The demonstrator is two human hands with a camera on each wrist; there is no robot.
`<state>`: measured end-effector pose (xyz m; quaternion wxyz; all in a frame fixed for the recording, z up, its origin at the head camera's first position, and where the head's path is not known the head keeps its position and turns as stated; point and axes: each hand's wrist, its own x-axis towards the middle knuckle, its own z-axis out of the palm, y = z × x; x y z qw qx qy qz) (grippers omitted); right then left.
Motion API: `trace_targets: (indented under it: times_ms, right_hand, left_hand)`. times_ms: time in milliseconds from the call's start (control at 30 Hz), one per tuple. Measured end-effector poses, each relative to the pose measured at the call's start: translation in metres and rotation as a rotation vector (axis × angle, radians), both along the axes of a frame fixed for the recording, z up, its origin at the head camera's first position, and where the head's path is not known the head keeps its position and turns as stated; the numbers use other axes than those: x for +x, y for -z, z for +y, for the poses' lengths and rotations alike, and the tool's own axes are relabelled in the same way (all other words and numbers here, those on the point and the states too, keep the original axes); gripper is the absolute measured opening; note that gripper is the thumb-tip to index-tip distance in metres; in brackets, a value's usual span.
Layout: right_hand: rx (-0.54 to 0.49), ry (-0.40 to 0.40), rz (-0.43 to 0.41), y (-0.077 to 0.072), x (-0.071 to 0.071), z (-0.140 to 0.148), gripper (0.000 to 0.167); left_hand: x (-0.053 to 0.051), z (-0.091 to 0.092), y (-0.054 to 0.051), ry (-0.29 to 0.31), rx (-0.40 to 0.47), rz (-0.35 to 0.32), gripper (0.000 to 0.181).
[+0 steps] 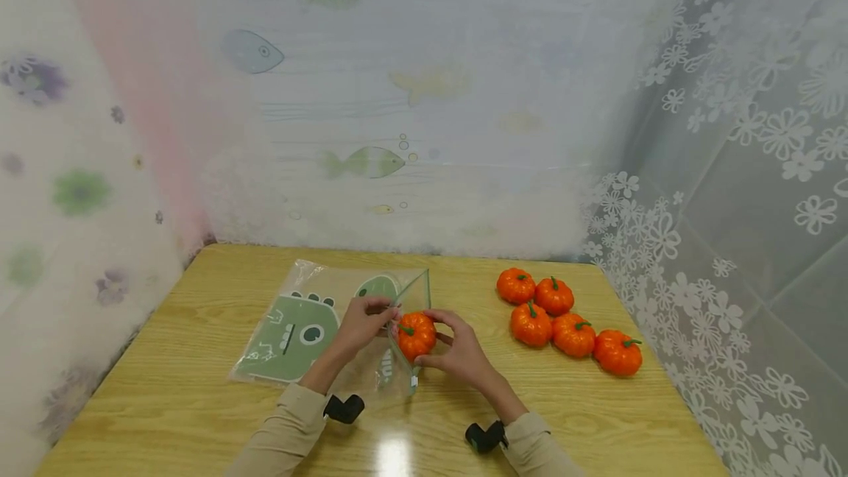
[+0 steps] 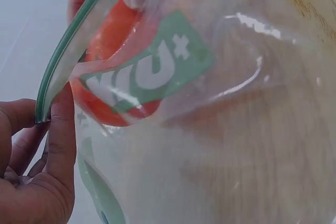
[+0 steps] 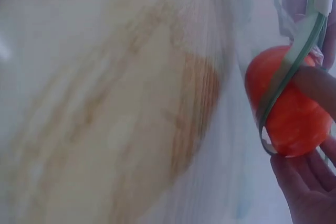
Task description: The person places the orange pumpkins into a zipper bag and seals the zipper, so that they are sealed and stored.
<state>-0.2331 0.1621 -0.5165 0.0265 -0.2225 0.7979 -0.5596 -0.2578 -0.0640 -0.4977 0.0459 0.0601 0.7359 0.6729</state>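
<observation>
A clear zip bag (image 1: 363,280) with a green cartoon print lies on the table, its green-edged mouth raised and spread at the right end. My left hand (image 1: 361,328) pinches the edge of that mouth; the left wrist view shows the green zip strip (image 2: 67,38) between thumb and finger. In my right hand (image 1: 461,352) is a small orange toy pumpkin (image 1: 419,338) with a green stem, gripped between thumb and fingers. The pumpkin sits in the bag's mouth, partly behind the clear film. A white slider (image 3: 323,1) is on the zip strip.
Several more orange toy pumpkins (image 1: 531,325) stand in a cluster on the right of the wooden table (image 1: 457,447). A patterned curtain (image 1: 464,190) hangs behind the table, with further hangings on both sides.
</observation>
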Motion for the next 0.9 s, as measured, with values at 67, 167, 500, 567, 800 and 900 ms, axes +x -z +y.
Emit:
trace_targets:
  times_ms: [67,167,500,567,800,900]
  right_hand:
    - [0.017,0.008,0.016,0.001,-0.001,-0.001,0.077]
    - [0.031,0.030,0.042,0.003,-0.003,-0.002,0.075]
    - [0.019,0.075,-0.020,-0.025,0.011,-0.012,0.066]
    - [0.004,0.053,-0.043,-0.030,0.014,-0.012,0.066]
    - [-0.037,-0.018,-0.106,-0.031,0.015,-0.010,0.063]
    - [-0.043,-0.018,-0.105,-0.030,0.014,-0.010,0.056]
  left_hand:
    - [0.000,-0.001,0.000,0.012,-0.008,0.012,0.028]
    - [0.000,-0.001,0.000,0.020,-0.012,0.014,0.029]
    - [0.002,-0.001,-0.005,0.060,0.010,0.014,0.029]
    - [0.002,-0.001,-0.005,0.066,0.002,0.021,0.030]
    - [0.003,-0.001,-0.003,0.039,0.017,0.024,0.029]
    - [0.002,-0.001,-0.002,0.044,0.018,0.032,0.028]
